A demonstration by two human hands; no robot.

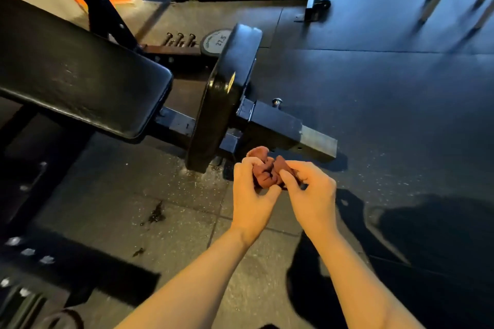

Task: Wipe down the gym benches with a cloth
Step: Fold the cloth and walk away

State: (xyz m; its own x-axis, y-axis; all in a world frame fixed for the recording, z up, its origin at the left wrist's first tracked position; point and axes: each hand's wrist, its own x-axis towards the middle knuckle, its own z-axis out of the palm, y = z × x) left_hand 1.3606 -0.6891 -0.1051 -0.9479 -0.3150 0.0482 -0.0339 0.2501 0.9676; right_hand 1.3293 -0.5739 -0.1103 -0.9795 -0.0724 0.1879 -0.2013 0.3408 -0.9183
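Both the left hand (251, 189) and right hand (311, 189) gripped a bunched dark-red cloth (267, 172) short of the black padded bench (80, 75), so wiping seemingly remained.

Both hands, left (251, 192) and right (311, 192), bunch a red cloth (267, 169) over the floor; the black bench (80, 75) sits left; a pad (224, 93) stands just beyond.

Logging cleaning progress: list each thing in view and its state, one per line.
cloth: bunched up, held between both hands, off the bench.
left hand: gripping the cloth.
right hand: pinching the cloth.
bench pad: bare, untouched by hands or cloth.
weight plate: upright on the frame.
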